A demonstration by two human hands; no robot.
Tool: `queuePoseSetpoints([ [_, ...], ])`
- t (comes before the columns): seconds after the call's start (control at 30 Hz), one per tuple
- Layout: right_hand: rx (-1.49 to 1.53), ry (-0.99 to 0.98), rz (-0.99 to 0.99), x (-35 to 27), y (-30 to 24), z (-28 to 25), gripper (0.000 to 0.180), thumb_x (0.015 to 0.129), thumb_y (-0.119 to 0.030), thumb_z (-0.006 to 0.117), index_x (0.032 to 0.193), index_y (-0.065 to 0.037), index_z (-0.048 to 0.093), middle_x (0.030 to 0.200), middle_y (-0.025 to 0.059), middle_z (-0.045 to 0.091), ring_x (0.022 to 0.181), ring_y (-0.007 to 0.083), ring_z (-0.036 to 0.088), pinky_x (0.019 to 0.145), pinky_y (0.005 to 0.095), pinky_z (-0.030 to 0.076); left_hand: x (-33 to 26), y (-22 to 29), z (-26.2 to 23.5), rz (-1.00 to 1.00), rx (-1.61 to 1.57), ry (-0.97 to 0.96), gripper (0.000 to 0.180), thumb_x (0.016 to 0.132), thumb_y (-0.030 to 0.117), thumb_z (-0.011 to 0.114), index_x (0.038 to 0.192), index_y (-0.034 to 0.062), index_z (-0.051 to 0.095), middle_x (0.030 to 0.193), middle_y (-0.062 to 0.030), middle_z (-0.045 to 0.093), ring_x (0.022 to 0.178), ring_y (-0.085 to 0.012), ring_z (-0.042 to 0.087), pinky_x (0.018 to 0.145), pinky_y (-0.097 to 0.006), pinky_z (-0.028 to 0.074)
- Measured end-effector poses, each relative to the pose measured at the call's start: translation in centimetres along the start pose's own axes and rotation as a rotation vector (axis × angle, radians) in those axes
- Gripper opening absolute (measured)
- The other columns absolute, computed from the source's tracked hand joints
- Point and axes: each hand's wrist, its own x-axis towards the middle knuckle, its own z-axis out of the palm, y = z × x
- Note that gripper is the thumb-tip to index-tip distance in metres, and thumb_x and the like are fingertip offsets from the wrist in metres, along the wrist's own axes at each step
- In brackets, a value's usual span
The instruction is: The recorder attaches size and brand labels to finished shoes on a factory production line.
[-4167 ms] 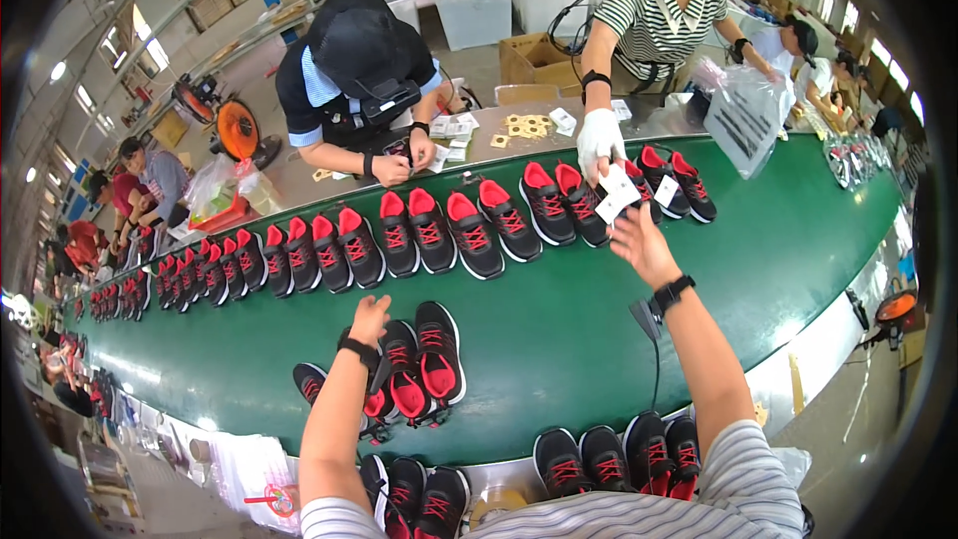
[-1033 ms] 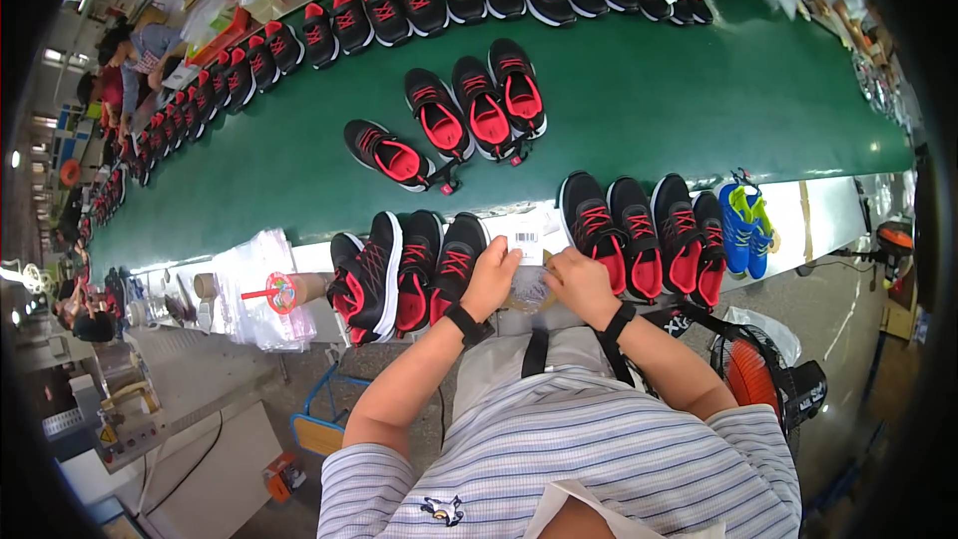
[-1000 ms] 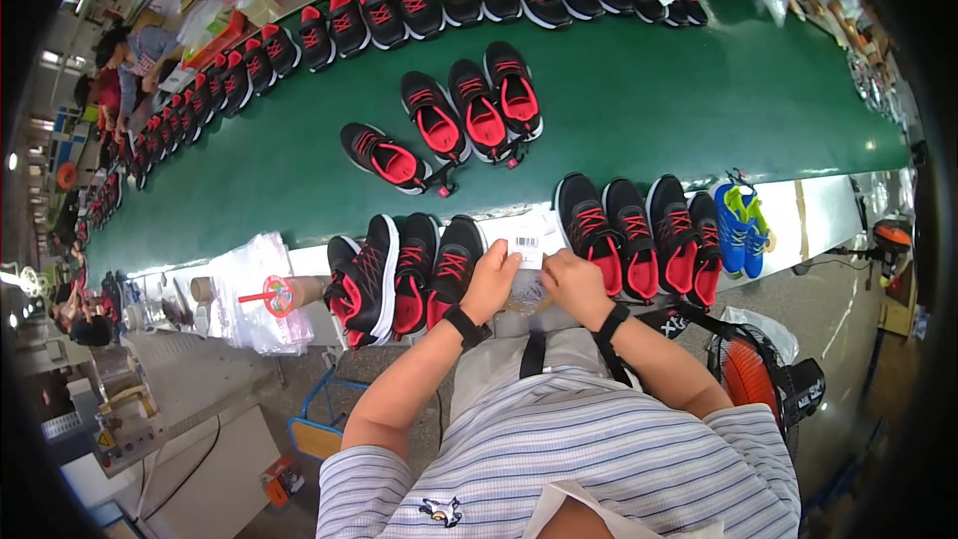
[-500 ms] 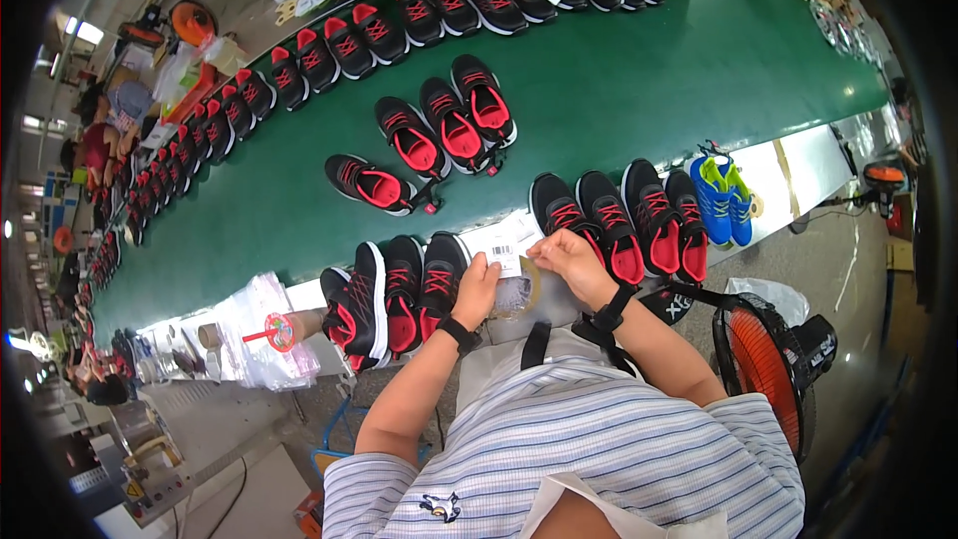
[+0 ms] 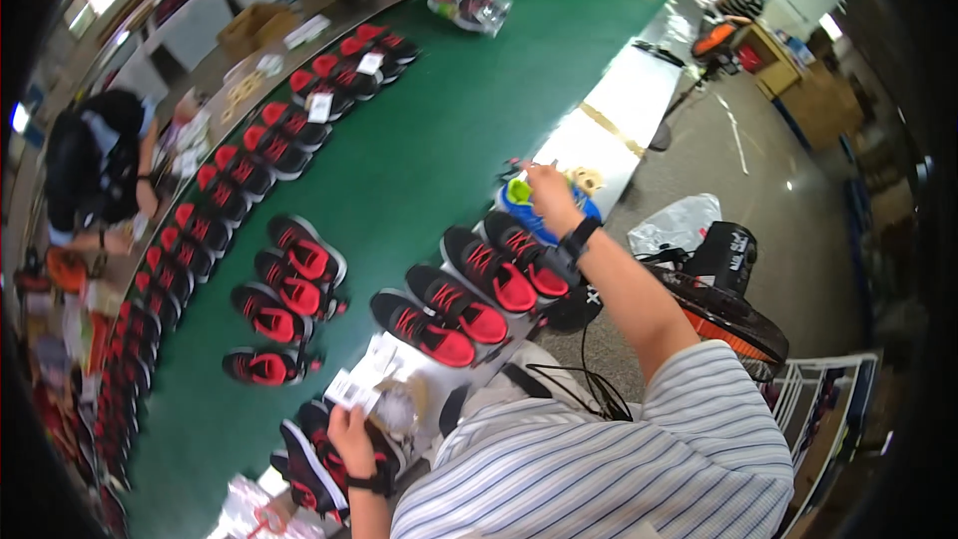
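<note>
Head view: a worker in a striped shirt stands at a long green counter (image 5: 439, 140) lined with red-and-black shoes. The right hand (image 5: 547, 198) stretches out and away to the blue-and-green shoe (image 5: 529, 202) at the near edge of the counter, fingers closed over its upper; whether it is truly gripped cannot be told. The shoe lies just beyond the row of red-and-black shoes (image 5: 469, 284), its long axis running roughly parallel to theirs. The left hand (image 5: 351, 429) stays low and close to the body, pinched on a white paper tag (image 5: 351, 391), well apart from the blue shoe; the right is the nearer hand. Across the counter, another person (image 5: 95, 175) bends over more shoes.
</note>
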Motion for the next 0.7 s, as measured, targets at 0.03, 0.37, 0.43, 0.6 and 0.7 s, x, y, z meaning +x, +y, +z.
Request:
queuePoseSetpoints([
  [0.03, -0.044, 0.164, -0.199, 3.9, 0.9, -4.8, 0.023, 0.079, -0.026, 0.058, 0.075, -0.004, 0.054, 0.065, 0.0035, 0.052, 0.051, 0.0135, 0.046, 0.044, 0.0295, 0.037, -0.1, 1.1, 0.4, -0.072, -0.054, 0.011, 0.013, 0.083, 0.006, 0.05, 0.094, 0.0009, 0.056, 0.077, -0.0004, 0.055, 0.065, -0.0073, 0.047, 0.056, -0.021, 0.036],
  [0.37, -1.082, 0.312, 0.291, 14.6, 9.5, -19.1, 0.055, 0.062, -0.043, 0.07, 0.09, 0.005, 0.064, 0.096, 0.0224, 0.062, 0.095, 0.0296, 0.059, 0.08, 0.0366, 0.046, 0.5, 9.2, 7.1, -0.222, -0.502, -0.131, 0.025, 0.085, 0.003, 0.041, 0.108, -0.0027, 0.048, 0.1, -0.0098, 0.058, 0.09, -0.0166, 0.056, 0.082, -0.029, 0.044],
  [0.43, -0.843, 0.459, 0.393, 15.1, 10.7, -18.3, 0.053, 0.064, -0.042, 0.07, 0.089, 0.005, 0.064, 0.091, 0.0218, 0.063, 0.091, 0.0292, 0.061, 0.076, 0.035, 0.047, 1.4, 10.1, 7.8, -0.231, -0.422, -0.2, 0.022, 0.086, 0.002, 0.042, 0.107, -0.0028, 0.049, 0.101, -0.0101, 0.058, 0.09, -0.0159, 0.056, 0.083, -0.029, 0.043],
  [0.6, -0.764, 0.441, 0.416, 19.8, 18.9, -25.5, 0.043, 0.069, -0.036, 0.068, 0.084, 0.005, 0.063, 0.076, 0.0154, 0.065, 0.071, 0.0259, 0.064, 0.065, 0.0327, 0.048, 3.8, 11.5, 10.0, -0.291, -0.44, -0.127, 0.016, 0.084, -0.002, 0.045, 0.1, -0.0024, 0.051, 0.097, -0.0089, 0.058, 0.086, -0.0143, 0.057, 0.079, -0.027, 0.044],
  [0.7, -0.966, 0.318, 0.283, 21.2, 21.3, -27.4, 0.041, 0.069, -0.034, 0.067, 0.079, 0.006, 0.064, 0.074, 0.0161, 0.065, 0.068, 0.0251, 0.064, 0.063, 0.0326, 0.048, 5.2, 12.0, 11.1, -0.257, -0.333, -0.136, 0.028, 0.081, -0.006, 0.044, 0.108, 0.0027, 0.045, 0.096, -0.006, 0.057, 0.082, -0.0116, 0.056, 0.073, -0.025, 0.044],
])
